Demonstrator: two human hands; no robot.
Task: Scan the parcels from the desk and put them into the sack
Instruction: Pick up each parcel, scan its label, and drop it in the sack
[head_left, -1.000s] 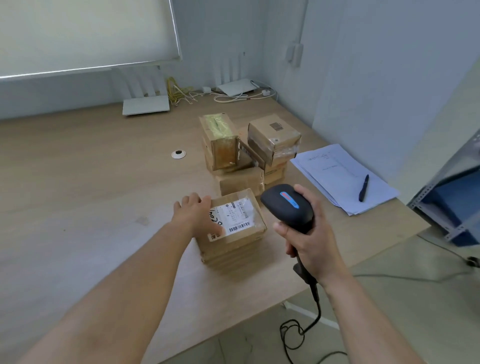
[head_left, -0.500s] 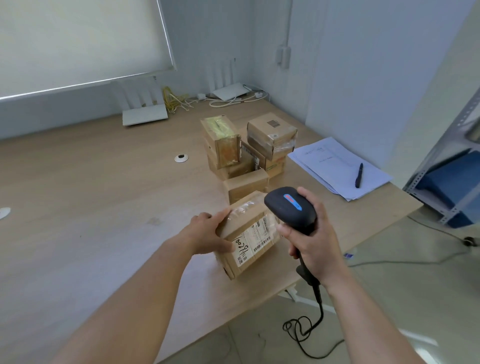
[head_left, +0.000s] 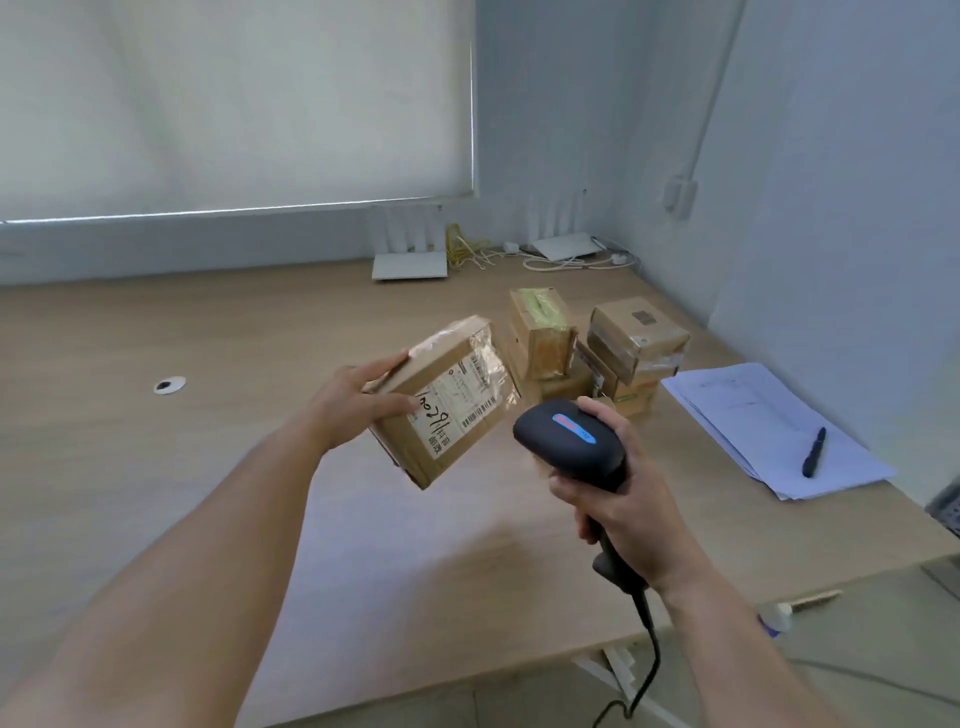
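The right hand (head_left: 621, 506) wraps its fingers around the scanner (head_left: 570, 441), aiming it at a parcel (head_left: 441, 397). The left hand (head_left: 358, 402) grips that parcel above the desk (head_left: 156, 467), label up, probably for scanning. More parcels (head_left: 587, 353) wait behind.

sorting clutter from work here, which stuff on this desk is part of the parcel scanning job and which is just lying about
Job: parcel held in left hand; scanner in right hand; stacked parcels.
Lying about: papers, pen, two routers, cables.
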